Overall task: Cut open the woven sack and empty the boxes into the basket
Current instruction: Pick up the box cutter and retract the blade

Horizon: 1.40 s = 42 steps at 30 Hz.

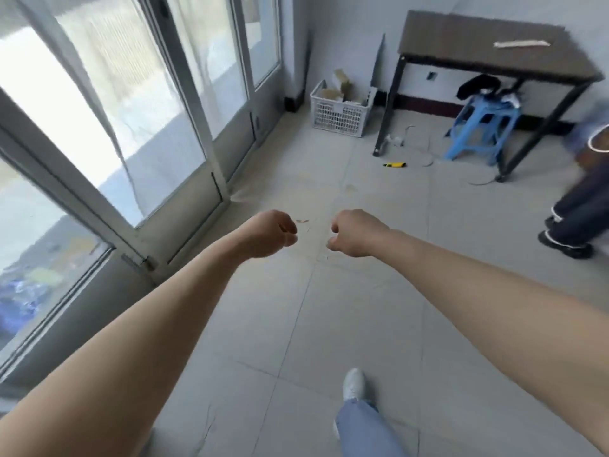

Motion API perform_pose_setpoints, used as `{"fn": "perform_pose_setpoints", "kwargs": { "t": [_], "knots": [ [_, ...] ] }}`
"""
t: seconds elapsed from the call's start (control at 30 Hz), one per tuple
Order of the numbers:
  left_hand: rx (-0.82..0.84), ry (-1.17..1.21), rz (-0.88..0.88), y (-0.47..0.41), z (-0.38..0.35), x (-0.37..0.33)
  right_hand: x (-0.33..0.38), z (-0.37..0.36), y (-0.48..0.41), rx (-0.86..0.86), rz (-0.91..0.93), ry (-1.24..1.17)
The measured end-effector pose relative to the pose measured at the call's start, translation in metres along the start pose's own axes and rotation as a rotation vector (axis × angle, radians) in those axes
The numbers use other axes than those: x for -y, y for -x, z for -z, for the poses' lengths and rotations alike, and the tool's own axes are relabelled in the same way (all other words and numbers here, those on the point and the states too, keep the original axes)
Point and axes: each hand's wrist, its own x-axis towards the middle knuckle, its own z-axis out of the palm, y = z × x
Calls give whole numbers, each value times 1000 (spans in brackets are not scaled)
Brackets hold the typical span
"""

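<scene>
head view: left hand (268,234) and right hand (354,232) held out side by side, apart, fingers curled into fists, gripping nothing. white lattice basket (336,117) sits in the far corner, cardboard boxes (341,82) poking out. yellow knife (394,164) lies on the grey tiled floor (329,308) near the table (494,51) leg. glass doors (131,110) on the left, open floor ahead, another person's legs (573,206) at the right edge.

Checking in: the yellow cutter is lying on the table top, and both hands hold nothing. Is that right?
Not quite. The head view shows the yellow cutter lying on the floor near the table leg, not on the table top. The left hand and right hand do hold nothing.
</scene>
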Motion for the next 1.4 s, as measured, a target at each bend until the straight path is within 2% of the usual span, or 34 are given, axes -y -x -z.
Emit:
{"fn": "perform_pose_setpoints", "kwargs": {
  "t": [0.1, 0.27, 0.53, 0.97, 1.1, 1.4],
  "knots": [
    [66, -69, -104, -64, -21, -69, -81, 27, -18, -30, -138, -66],
    [145, -141, -198, -160, -54, -161, -190, 69, -51, -60, -261, -114],
    [206, -140, -265, -296, -70, -253, -309, 128, -122, -108, -384, -208],
    [265, -167, -343, -577, -47, -346, -445, 231, -340, -143, -418, -242],
    [299, -173, -343, -654, -52, -380, -493, 254, -392, -95, -445, -274],
    [244, -137, -158, -825, -66, -431, -610, 316, -544, 20, -345, -230]
  ]
}}
